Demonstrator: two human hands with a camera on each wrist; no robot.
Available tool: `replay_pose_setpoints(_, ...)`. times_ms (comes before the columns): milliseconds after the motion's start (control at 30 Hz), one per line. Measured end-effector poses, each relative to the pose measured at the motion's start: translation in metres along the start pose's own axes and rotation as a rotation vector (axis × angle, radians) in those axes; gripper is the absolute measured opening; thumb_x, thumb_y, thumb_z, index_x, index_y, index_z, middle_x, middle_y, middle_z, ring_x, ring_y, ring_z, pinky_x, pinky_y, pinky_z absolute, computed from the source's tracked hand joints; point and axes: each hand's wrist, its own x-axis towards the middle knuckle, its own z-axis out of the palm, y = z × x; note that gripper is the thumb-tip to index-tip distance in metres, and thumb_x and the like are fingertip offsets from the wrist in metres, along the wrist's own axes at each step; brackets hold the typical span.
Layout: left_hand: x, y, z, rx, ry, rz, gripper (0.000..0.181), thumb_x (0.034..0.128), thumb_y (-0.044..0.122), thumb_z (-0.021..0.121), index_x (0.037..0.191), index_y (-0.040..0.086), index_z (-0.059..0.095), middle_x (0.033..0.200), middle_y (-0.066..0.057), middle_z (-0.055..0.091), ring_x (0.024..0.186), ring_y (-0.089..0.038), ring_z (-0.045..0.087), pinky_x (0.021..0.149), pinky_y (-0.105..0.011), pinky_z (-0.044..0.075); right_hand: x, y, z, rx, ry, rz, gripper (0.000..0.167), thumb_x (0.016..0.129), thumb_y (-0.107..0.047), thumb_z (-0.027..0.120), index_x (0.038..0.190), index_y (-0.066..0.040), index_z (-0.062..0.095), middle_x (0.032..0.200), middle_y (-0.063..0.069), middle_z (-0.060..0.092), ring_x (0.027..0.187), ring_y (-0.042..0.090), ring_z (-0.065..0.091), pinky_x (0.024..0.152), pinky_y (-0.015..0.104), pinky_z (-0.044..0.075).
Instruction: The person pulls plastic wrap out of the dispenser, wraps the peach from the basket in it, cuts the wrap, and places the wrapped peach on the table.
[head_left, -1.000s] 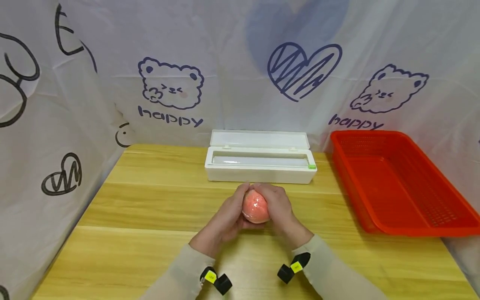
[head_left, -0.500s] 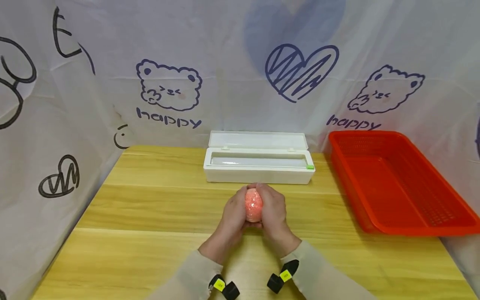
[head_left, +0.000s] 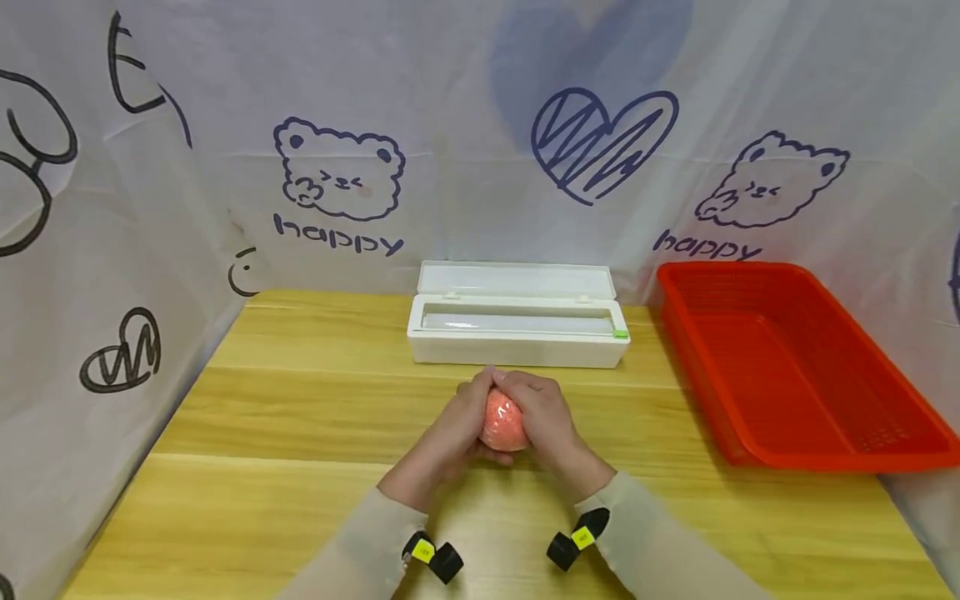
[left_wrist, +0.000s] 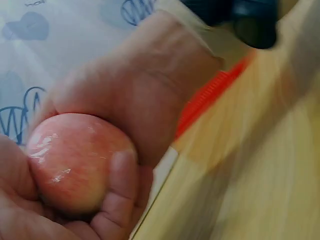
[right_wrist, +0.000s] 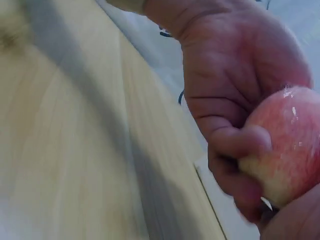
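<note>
A red-pink apple (head_left: 503,422) in shiny clear film sits between both hands, above the wooden table (head_left: 300,492). My left hand (head_left: 452,427) curls round its left side; in the right wrist view, this hand's fingers (right_wrist: 245,142) bend against the apple (right_wrist: 292,145). On the other side, my right hand (head_left: 547,421) cups it, thumb over the top. The left wrist view shows the film wrinkled and glossy on the apple (left_wrist: 75,160). Where the palms cover it, the underside is hidden. Beyond the hands stands a white cling film dispenser (head_left: 517,350), lid raised.
A red plastic basket (head_left: 731,408) with perforated walls stands at the table's right side. White cloth (head_left: 465,125) with drawn bears and hearts hangs behind and at the left. Each sleeve carries a black wrist camera (head_left: 446,562).
The apple has turned and shifted slightly within the hands. Both hands have changed their hold round it, coming closer together, then spreading a little. Dispenser and basket stay in place.
</note>
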Motion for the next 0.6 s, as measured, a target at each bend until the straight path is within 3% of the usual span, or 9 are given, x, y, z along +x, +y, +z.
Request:
replay_pose_setpoints(67, -0.0018, 0.0006, -0.0008, -0.047, 0.004, -0.002, 0.062, 0.1103, 0.055, 0.035, 0.14, 0.001, 0.04, 0.122, -0.023, 0.062, 0.073, -0.022, 0.073, 0.063, -0.039, 0.065, 0.0005, -0.0004, 0.0037, 0.01, 0.096, 0.01, 0.029, 0.1, -0.023, 0.065, 0.102, 0.002, 0.08, 0.096, 0.003, 0.078, 0.093, 0.014, 0.068, 0.086, 0.028, 0.056)
replay_pose_setpoints(200, -0.0038, -0.0033, 0.0034, -0.107, -0.024, 0.04, 0.061, 0.1126, 0.053, 0.033, 0.144, 0.001, 0.042, 0.121, -0.024, 0.064, 0.08, -0.023, 0.075, 0.073, -0.042, 0.066, -0.0006, 0.0008, 0.0095, 0.152, 0.267, 0.033, 0.024, 0.098, -0.02, 0.065, 0.098, -0.003, 0.08, 0.091, -0.001, 0.076, 0.093, 0.015, 0.068, 0.085, 0.027, 0.057)
replay_pose_setpoints(300, -0.0034, -0.0069, 0.0079, -0.087, 0.029, 0.065, 0.059, 0.1126, 0.051, 0.037, 0.143, 0.001, 0.044, 0.116, -0.016, 0.06, 0.073, -0.019, 0.07, 0.064, -0.035, 0.065, -0.0051, 0.0019, 0.0099, 0.179, 0.258, 0.04, 0.027, 0.1, -0.019, 0.061, 0.105, 0.0, 0.079, 0.099, 0.001, 0.076, 0.101, 0.017, 0.066, 0.091, 0.028, 0.056)
replay_pose_setpoints(400, -0.0025, -0.0085, 0.0091, -0.021, 0.13, 0.086, 0.055, 0.1122, 0.048, 0.039, 0.138, 0.0, 0.05, 0.112, -0.014, 0.059, 0.065, -0.017, 0.061, 0.052, -0.027, 0.057, -0.0056, 0.0004, 0.0072, 0.167, 0.168, 0.044, 0.034, 0.104, -0.023, 0.058, 0.12, 0.001, 0.076, 0.118, 0.005, 0.074, 0.115, 0.018, 0.063, 0.101, 0.03, 0.051)
replay_pose_setpoints(467, -0.0019, -0.0078, 0.0081, 0.045, 0.165, 0.104, 0.053, 0.112, 0.047, 0.037, 0.137, 0.004, 0.056, 0.116, -0.014, 0.059, 0.067, -0.018, 0.059, 0.049, -0.026, 0.053, -0.0039, -0.001, 0.0059, 0.156, 0.114, 0.074, 0.039, 0.105, -0.028, 0.057, 0.124, 0.001, 0.074, 0.123, 0.007, 0.071, 0.117, 0.019, 0.062, 0.103, 0.031, 0.051)
replay_pose_setpoints(600, -0.0018, -0.0035, 0.0088, 0.195, 0.219, 0.141, 0.05, 0.1105, 0.042, 0.035, 0.133, 0.01, 0.065, 0.115, -0.013, 0.06, 0.069, -0.021, 0.056, 0.048, -0.027, 0.05, -0.004, 0.0005, 0.0098, 0.168, 0.133, 0.083, 0.033, 0.101, -0.022, 0.063, 0.116, 0.003, 0.077, 0.108, 0.004, 0.076, 0.103, 0.016, 0.067, 0.093, 0.029, 0.056)
